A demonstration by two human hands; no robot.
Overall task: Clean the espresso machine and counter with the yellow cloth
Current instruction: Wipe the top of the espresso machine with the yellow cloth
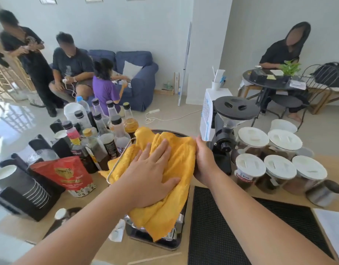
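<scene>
The left hand (153, 169) lies flat and open on the yellow cloth (174, 165). The cloth covers the espresso machine (155, 238). The right hand (203, 159) has a closed grip on the cloth's edge.

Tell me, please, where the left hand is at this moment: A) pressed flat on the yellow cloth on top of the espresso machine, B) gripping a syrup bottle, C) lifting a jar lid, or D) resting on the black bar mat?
A: the left hand lies palm down, fingers spread, on the yellow cloth draped over the espresso machine.
</scene>
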